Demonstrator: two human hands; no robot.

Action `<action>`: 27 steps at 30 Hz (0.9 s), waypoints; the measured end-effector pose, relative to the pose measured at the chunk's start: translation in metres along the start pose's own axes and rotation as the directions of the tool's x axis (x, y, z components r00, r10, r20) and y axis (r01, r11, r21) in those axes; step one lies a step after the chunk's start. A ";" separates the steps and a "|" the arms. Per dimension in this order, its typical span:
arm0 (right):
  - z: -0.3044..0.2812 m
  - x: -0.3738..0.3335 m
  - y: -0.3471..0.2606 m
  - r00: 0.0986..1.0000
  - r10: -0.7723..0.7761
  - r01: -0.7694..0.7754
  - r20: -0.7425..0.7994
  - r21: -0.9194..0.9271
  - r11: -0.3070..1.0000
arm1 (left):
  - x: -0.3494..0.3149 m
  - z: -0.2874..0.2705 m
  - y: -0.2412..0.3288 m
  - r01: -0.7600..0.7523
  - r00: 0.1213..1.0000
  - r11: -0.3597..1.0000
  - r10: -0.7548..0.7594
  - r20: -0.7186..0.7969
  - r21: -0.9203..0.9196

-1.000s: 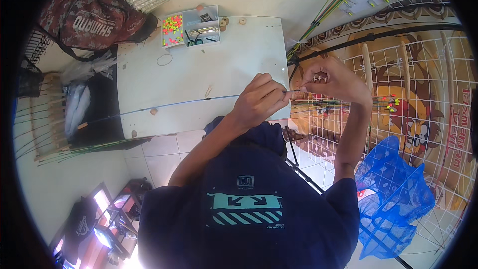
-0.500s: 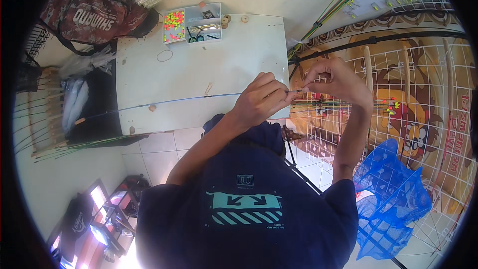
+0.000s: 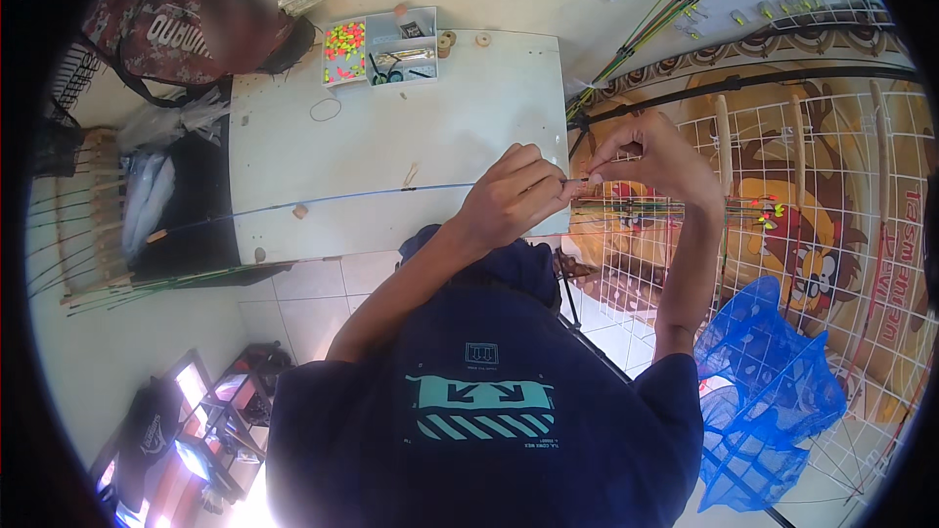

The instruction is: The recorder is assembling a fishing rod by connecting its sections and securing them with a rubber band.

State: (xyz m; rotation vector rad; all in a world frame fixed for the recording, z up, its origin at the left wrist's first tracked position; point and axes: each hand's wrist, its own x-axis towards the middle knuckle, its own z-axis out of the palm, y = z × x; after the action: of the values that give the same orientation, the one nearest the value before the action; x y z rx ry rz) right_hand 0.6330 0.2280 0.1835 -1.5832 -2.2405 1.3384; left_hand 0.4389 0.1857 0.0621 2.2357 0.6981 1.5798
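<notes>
A thin blue rod (image 3: 362, 196) with a tan end piece (image 3: 157, 236) stretches across the white table from the left to my hands. My left hand (image 3: 514, 194) is closed around it close to the table's right edge, fingers curled over the rod. Just past those fingers, a short dark end of the rod (image 3: 583, 180) sticks out. At that end my right hand (image 3: 657, 164) pinches with thumb and forefinger, its other fingers bent. Whatever finer detail lies between the fingertips is too small to make out.
On the white table (image 3: 489, 88) stand a compartment box (image 3: 430, 12) with bright small beads, scissors and tools, and small spools (image 3: 447, 41). Thin coloured rods (image 3: 685, 207) lie right of the table, before a white wire grid (image 3: 782, 127). A blue mesh net (image 3: 768, 391) hangs lower right.
My right hand has shifted very slightly left, closer to my left fingertips. The left hand keeps its hold on the rod. The whole view has moved a little.
</notes>
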 end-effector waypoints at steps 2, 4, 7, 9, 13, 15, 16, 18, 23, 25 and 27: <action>0.002 0.002 0.004 1.000 0.005 -0.005 0.007 0.034 0.999 | -0.001 0.001 0.000 0.007 1.000 1.000 -0.007 -0.009 -0.006; 0.004 0.004 0.009 1.000 0.010 -0.011 0.013 0.067 0.998 | 0.000 0.000 -0.001 -0.011 1.000 1.000 0.011 -0.010 -0.003; 0.004 0.006 0.014 1.000 -0.004 0.003 0.011 0.080 0.997 | 0.001 -0.001 -0.001 -0.058 0.998 0.998 0.058 0.000 0.020; 0.003 0.007 0.012 0.997 0.020 -0.021 0.073 0.018 1.000 | -0.001 0.000 -0.002 -0.031 0.999 0.999 0.031 0.025 0.013; 0.004 0.008 0.006 0.996 0.026 -0.029 0.084 0.032 0.999 | -0.001 0.001 -0.002 -0.036 0.999 0.998 0.034 0.036 0.042; 0.004 0.007 0.001 0.996 -0.026 0.031 0.085 -0.061 0.998 | -0.001 0.000 -0.001 -0.028 0.999 0.999 0.027 0.030 0.035; 0.008 0.007 0.008 0.995 -0.079 0.080 0.055 -0.016 0.997 | 0.000 0.000 -0.001 -0.019 1.000 0.999 0.018 0.024 0.027; 0.011 0.005 0.011 0.995 -0.090 0.091 0.037 -0.038 0.995 | 0.000 0.001 -0.005 -0.029 1.000 0.999 0.029 0.009 0.027; 0.017 -0.005 0.001 0.990 -0.075 0.076 -0.122 0.003 0.997 | 0.001 0.001 -0.008 -0.004 1.000 1.000 0.005 -0.014 0.016; 0.024 -0.010 -0.006 0.960 -0.055 0.053 -0.275 -0.015 0.998 | 0.003 0.000 -0.008 0.032 0.999 0.999 -0.032 -0.012 -0.001; 0.026 -0.014 -0.014 0.934 -0.161 0.120 -0.318 -0.145 0.982 | 0.006 -0.003 -0.006 0.047 0.998 0.999 -0.047 -0.036 -0.002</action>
State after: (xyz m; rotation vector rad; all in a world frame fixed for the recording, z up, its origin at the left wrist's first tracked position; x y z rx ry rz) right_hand 0.6160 0.2000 0.1830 -1.5152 -2.2122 0.8412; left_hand 0.4368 0.1943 0.0645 2.1790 0.7535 1.6012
